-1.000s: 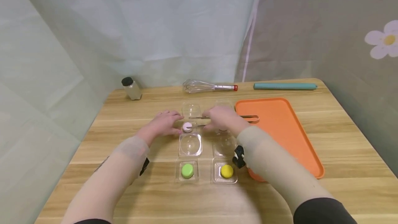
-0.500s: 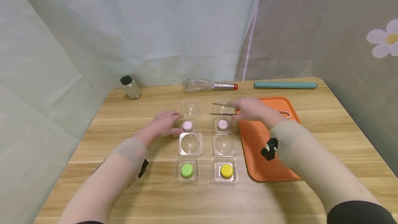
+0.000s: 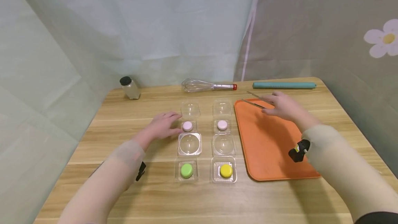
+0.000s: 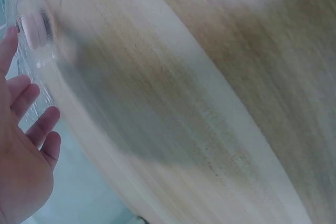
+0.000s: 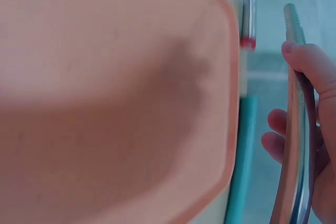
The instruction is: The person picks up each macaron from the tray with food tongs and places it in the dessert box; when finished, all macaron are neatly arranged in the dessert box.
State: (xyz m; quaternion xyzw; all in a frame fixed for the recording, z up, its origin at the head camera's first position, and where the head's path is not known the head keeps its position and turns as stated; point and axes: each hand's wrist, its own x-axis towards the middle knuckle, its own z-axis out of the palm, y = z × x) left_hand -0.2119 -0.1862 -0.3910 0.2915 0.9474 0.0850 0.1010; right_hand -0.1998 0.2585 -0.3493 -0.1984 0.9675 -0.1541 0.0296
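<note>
Pale wood grain covers the desk [image 3: 280,196], with grey-green curtains hanging behind it and a white flower printed on the right-hand one. No writing or label can be read on anything.

Nearest the person lie two clear plastic clamshell boxes, lids open away from them. One holds a green macaron [image 3: 187,170], the other a yellow macaron [image 3: 226,170]. Beyond them sit two more open boxes: the left carries a pink macaron [image 3: 187,126], the right a second pink macaron [image 3: 222,124], each with its domed lid lying behind it.

The left hand [image 3: 163,126] rests flat on the desk just beside the left pink macaron's box, fingers relaxed and slightly spread, fingertips at its edge.

The right hand [image 3: 284,106] hovers over the far end of the orange tray [image 3: 270,148], its fingers pinching metal tongs [image 3: 256,100] whose tips point left with nothing between them. The right wrist view shows thumb and fingers wrapped about the tongs.

Along the far edge stand a small jar [image 3: 130,88] with a black cap, a wire whisk [image 3: 205,86] with a red end, and a teal rod [image 3: 284,85].
</note>
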